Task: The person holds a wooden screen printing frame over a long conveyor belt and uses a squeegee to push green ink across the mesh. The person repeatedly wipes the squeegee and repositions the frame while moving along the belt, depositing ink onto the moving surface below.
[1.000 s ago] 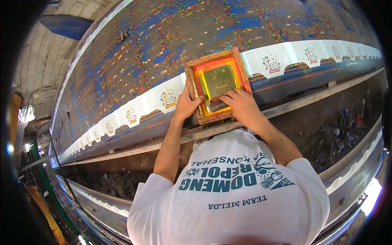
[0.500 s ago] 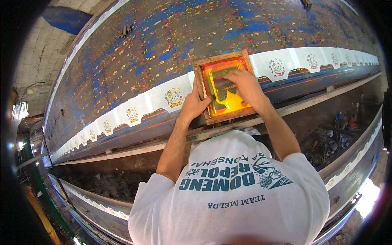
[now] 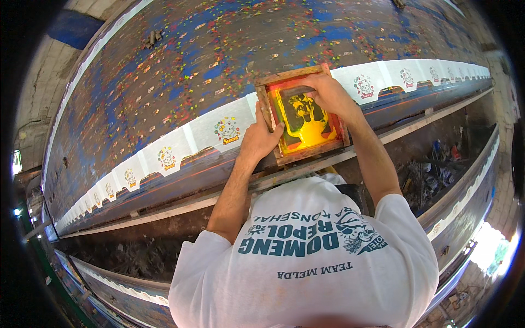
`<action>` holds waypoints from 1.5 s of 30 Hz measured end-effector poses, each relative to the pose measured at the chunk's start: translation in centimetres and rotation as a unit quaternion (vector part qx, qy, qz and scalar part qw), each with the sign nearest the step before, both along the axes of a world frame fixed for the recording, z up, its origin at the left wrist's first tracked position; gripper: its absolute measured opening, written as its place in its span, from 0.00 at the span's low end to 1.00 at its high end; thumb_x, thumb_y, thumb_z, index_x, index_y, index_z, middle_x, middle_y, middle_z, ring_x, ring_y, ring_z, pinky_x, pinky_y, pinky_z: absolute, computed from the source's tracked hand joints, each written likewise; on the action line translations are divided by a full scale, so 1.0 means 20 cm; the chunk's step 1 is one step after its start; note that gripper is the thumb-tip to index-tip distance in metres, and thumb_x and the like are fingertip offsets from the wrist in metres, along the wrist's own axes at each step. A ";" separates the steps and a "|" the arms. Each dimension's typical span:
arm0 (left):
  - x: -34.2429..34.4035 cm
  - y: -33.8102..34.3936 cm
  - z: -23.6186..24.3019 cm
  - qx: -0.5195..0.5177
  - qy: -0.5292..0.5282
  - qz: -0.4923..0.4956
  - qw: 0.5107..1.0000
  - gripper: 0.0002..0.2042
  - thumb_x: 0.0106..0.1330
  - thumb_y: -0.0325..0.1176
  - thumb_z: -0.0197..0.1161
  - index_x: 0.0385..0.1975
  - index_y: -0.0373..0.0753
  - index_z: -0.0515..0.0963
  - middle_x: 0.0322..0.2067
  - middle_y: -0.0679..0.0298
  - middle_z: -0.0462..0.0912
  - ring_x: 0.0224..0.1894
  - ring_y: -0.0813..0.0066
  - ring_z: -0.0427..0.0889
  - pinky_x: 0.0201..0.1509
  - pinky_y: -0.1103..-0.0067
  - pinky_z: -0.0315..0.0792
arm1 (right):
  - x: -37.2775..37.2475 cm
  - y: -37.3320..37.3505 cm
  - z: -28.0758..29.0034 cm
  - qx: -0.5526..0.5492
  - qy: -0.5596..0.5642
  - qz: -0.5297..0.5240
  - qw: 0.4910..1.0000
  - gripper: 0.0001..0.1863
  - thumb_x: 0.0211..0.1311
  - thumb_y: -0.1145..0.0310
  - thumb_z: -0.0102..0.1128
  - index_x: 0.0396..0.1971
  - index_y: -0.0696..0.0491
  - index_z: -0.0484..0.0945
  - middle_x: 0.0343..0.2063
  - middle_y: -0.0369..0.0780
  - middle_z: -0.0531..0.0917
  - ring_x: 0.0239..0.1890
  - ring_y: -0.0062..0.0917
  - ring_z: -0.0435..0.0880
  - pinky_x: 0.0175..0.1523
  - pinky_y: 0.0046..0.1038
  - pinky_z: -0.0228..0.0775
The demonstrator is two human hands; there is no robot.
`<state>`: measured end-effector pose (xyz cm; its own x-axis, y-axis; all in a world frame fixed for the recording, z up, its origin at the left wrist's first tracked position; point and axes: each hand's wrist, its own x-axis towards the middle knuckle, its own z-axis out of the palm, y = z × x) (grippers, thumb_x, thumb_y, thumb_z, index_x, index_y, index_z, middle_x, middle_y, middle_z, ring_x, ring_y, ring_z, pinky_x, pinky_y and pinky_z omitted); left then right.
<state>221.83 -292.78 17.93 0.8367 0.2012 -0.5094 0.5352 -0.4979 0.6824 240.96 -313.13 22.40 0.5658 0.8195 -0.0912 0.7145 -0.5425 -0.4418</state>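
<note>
A wooden-framed printing screen [image 3: 284, 71] lies over the row of white printed pieces, tilted a little. Bright yellow ink [image 3: 310, 133] pools in its lower part and runs up in fingers over the mesh. My left hand [image 3: 261, 136] is wrapped on the frame's left side, thumb over the wood. Inside the frame's upper end, my right hand [image 3: 331, 95] is closed on a squeegee [image 3: 295, 91], mostly hidden under the fingers. Beside the frame, a white piece [image 3: 205, 131] carries a colourful character print; more printed pieces [image 3: 377, 82] continue to the right.
The long sloping board [image 3: 219, 71] is speckled with paint. A wooden rail [image 3: 180, 212] runs along its near edge, above a dark trough [image 3: 136, 251] with litter. Another board with white pieces [image 3: 126, 281] stands nearer. Short dark rolls [image 3: 153, 38] lie on the far board.
My right hand has moved up toward the frame's far end with the squeegee. Yellow ink now streaks higher across the mesh. My left hand stays on the frame; the view has shifted slightly.
</note>
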 end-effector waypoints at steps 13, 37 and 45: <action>0.01 -0.05 -0.05 0.064 -0.030 0.032 0.997 0.57 0.67 0.45 0.69 0.88 0.27 0.41 0.35 0.32 0.91 0.41 0.30 0.93 0.50 0.50 0.88 | -0.58 -0.32 0.00 0.057 0.029 -0.049 0.997 0.35 0.54 0.86 0.64 0.65 0.50 0.87 0.64 0.41 0.86 0.67 0.44 0.82 0.72 0.43 0.78; 0.69 -1.00 -0.08 0.054 -0.128 0.083 0.987 0.53 0.64 0.41 0.72 0.89 0.36 0.52 0.30 0.46 0.93 0.32 0.49 0.94 0.40 0.59 0.87 | 0.16 -1.31 0.04 0.053 0.050 -0.040 0.997 0.34 0.58 0.84 0.69 0.66 0.48 0.87 0.65 0.39 0.85 0.68 0.39 0.81 0.74 0.40 0.77; 0.67 -0.99 -0.11 0.012 -0.131 0.103 0.986 0.51 0.64 0.38 0.75 0.88 0.39 0.56 0.47 0.46 0.96 0.48 0.50 0.97 0.55 0.63 0.88 | 0.18 -1.32 0.03 0.052 0.022 -0.001 0.998 0.32 0.58 0.82 0.70 0.65 0.50 0.87 0.62 0.40 0.85 0.66 0.39 0.81 0.73 0.40 0.76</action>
